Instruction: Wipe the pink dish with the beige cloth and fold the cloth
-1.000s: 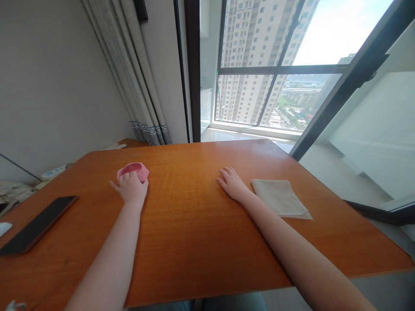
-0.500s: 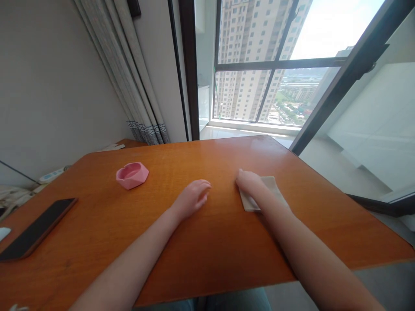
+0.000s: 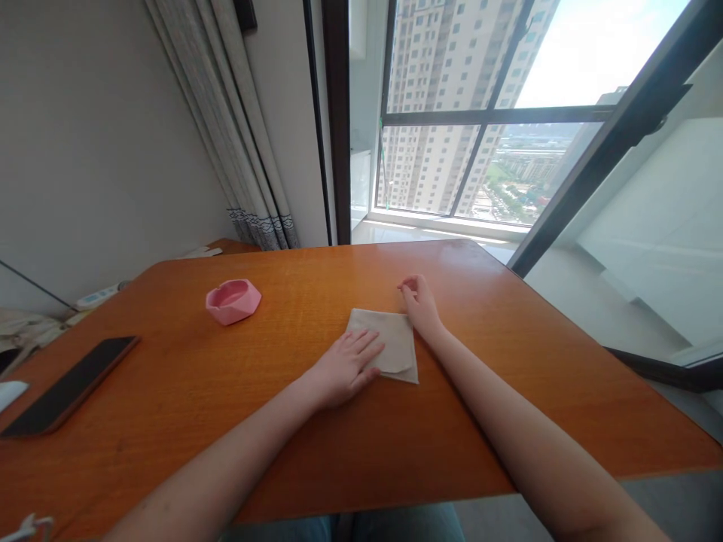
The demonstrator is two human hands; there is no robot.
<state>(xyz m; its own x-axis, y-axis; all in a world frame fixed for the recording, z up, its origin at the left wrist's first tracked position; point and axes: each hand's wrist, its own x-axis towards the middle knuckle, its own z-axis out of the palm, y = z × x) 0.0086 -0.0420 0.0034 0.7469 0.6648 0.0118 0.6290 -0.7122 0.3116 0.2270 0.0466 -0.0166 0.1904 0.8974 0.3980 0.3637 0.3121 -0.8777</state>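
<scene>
A beige folded cloth point(image 3: 389, 336) lies flat on the wooden table in front of me. My left hand point(image 3: 347, 365) rests palm down over its lower left part, fingers stretched out and slightly spread. Just past the cloth's upper right corner is my right hand point(image 3: 416, 295), its fingers curled inward with nothing visible in them. The wrist passes close by the cloth's right edge; whether it touches the cloth I cannot tell.
A pink faceted bowl point(image 3: 233, 301) stands on the table point(image 3: 294, 301) to the left. Nearer the left edge lies a long black pad point(image 3: 71, 388), with a white object point(image 3: 11, 393) beside it. Behind the table are a curtain point(image 3: 226, 113) and a large window point(image 3: 486, 117).
The cloth has shifted left, from under my right forearm to between my hands. My left hand has opened flat onto it. My right hand has moved slightly left and away from me.
</scene>
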